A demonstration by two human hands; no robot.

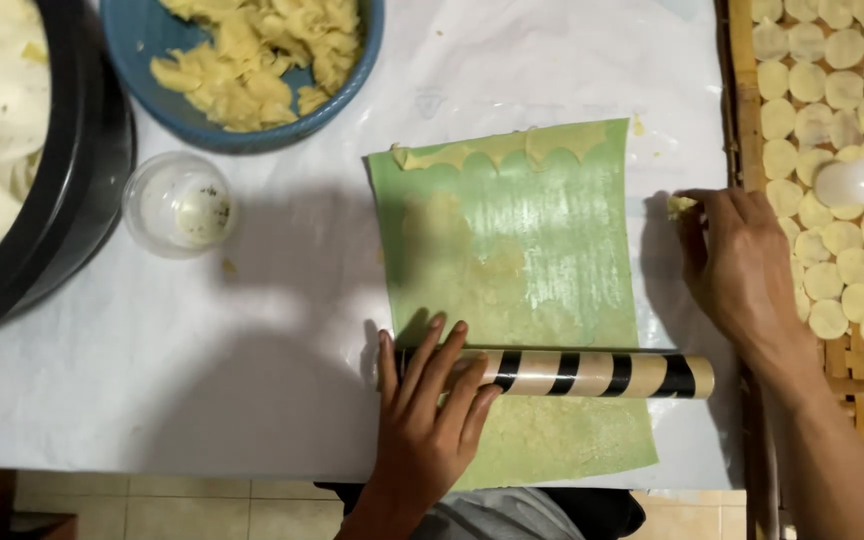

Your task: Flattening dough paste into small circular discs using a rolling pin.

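Tiled floor shows below a white-covered worktop (pixel 252 330). Left hand (pixel 427 405) lies flat, fingers spread, on a black-and-cream striped rolling pin (pixel 592 374) lying across a green sheet (pixel 512 260) smeared with thin dough. Right hand (pixel 737 260), its grip pressed together, pinches a dough scrap (pixel 680 205) beside a woven tray (pixel 747 100) of pale discs.
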